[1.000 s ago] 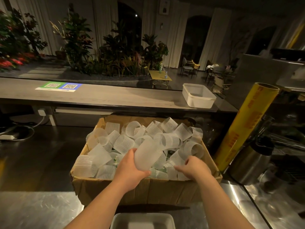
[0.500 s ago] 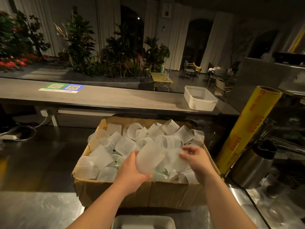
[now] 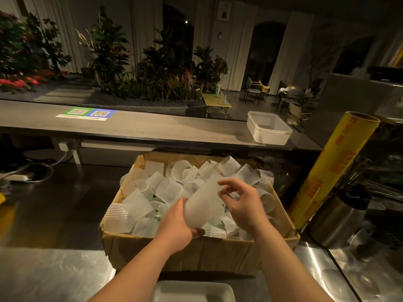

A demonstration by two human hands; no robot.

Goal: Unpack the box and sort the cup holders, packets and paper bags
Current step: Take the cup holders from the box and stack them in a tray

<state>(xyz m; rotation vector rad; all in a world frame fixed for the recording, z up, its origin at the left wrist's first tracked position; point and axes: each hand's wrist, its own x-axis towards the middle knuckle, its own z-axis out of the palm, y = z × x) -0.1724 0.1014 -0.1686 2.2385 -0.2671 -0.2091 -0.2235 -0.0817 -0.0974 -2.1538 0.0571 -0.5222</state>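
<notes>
The left hand (image 3: 176, 227) grips a tilted stack (image 3: 202, 201) of frosted cup holders from below, thumb under its lower end. The right hand (image 3: 244, 205) is just beside the stack's upper end with fingers curled against it; whether they pinch it cannot be told. Both hands are above the box (image 3: 196, 251), with loose holders (image 3: 168, 190) under and beyond them. The box is on the desk (image 3: 54, 269).

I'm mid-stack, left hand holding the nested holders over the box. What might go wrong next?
1. The left hand grips the stack of cup holders only at its lower end, so the right hand, pinching its top, may buckle or tip it by pushing.
2. The loose holders are heaped to the rim of the box, so reaching in may spill some.
</notes>
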